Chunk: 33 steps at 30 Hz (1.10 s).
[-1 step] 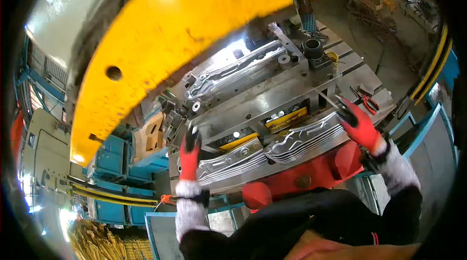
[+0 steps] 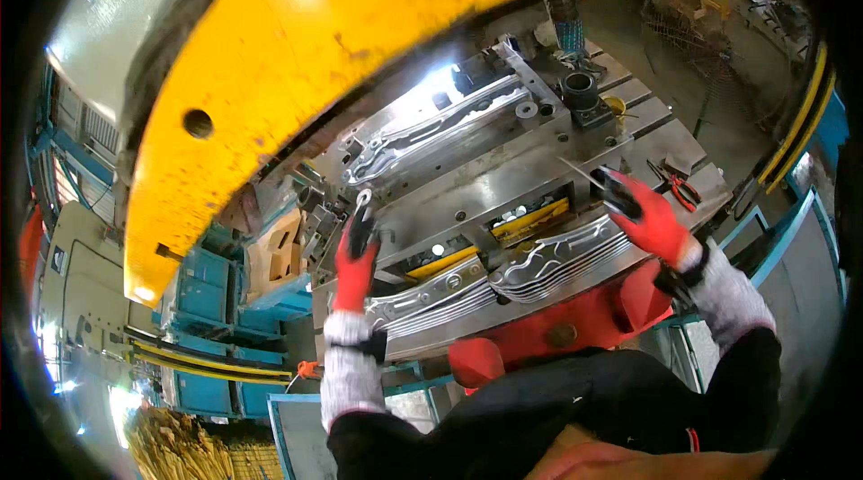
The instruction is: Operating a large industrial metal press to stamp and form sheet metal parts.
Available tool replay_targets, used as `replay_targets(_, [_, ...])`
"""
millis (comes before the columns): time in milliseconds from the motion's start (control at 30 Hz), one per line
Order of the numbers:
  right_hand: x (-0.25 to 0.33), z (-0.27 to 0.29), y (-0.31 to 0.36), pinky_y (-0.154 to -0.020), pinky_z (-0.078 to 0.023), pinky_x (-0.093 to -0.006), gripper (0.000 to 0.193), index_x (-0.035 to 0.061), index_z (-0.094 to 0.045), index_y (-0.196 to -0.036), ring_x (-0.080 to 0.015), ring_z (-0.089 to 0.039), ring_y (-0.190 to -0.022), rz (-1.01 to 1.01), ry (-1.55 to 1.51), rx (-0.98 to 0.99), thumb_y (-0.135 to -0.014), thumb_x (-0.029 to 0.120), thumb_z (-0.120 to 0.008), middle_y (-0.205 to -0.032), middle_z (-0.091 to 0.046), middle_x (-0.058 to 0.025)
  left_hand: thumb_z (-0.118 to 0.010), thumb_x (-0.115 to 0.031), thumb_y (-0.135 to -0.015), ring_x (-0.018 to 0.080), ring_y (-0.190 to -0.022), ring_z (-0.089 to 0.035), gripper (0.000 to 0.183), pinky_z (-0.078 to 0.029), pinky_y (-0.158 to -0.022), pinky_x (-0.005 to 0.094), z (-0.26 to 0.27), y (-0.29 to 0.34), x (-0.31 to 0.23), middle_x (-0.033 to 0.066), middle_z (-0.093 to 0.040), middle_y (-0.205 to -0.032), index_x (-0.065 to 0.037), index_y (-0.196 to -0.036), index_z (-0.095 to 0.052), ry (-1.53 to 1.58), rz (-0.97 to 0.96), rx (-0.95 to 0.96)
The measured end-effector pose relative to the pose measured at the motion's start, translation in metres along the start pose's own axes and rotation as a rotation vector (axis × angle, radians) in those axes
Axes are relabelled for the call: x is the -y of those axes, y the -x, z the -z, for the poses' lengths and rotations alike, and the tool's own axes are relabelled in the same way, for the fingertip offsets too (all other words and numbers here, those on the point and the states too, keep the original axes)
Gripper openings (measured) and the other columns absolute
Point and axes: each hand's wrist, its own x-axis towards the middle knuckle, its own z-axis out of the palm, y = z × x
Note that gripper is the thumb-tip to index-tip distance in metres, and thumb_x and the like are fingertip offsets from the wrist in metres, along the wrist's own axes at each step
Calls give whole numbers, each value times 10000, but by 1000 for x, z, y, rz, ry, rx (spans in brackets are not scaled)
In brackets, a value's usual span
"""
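My left hand [image 2: 358, 257], in a red glove with dark fingertips, reaches over the left end of a steel die [image 2: 485, 183]. Its fingers stretch forward, thumb apart, just short of a small metal ring [image 2: 363, 198]; contact is unclear. My right hand [image 2: 643, 217], gloved alike, is closed around a thin metal rod [image 2: 580, 173] that points left over the die's right side. Ribbed silver formed metal parts lie stacked in two groups, a left stack [image 2: 431, 300] and a right stack [image 2: 562, 260], along the near edge. Another long formed part [image 2: 440, 125] sits on the die behind.
A large yellow beam [image 2: 333, 40] arches overhead. Red-handled pliers [image 2: 683, 192] lie on the slotted bed at right. Below the stacks is a red metal block [image 2: 557, 332]. Blue bins [image 2: 202, 287] and a cardboard box [image 2: 277, 251] stand at left. A dark post [image 2: 559, 4] rises behind.
My right hand has moved left with the rod. My left hand has shifted slightly forward, toward the ring. The yellow beam appears a little higher.
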Motion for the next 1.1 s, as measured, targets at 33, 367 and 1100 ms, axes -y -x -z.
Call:
replay_targets(33, [12, -12, -28, -813, -463, -376, 611, 134, -365, -1329, -349, -548, -977, 2, 58, 76, -775, 210, -612, -1117, -529, -195, -627, -66, -767, 207, -1084, -521, 543, -391, -927, 309, -9, -36, 3, 141, -540, -1187, -4, -1268, -427, -173, -140, 52])
replay_targets(367, [8, -90, -110, -701, -485, -419, 592, 106, -394, -1265, -346, -544, -888, 93, 524, -74, -723, 184, -618, -1023, -508, -181, -710, -429, -669, 343, -1073, -472, 805, -392, -895, 420, -124, -203, 6, 188, -507, -1145, -50, -1302, -390, -894, -512, 466])
replay_targets(1100, [-24, -61, 29, -825, -435, -378, 529, 5, -407, -1279, -347, -548, -936, 147, -38, -112, -770, 37, -546, -1105, -528, -204, -722, -421, -554, 401, -1124, -413, 819, -325, -950, 463, 46, 57, 12, 227, -423, -1239, -38, -1225, -453, -786, -326, 605])
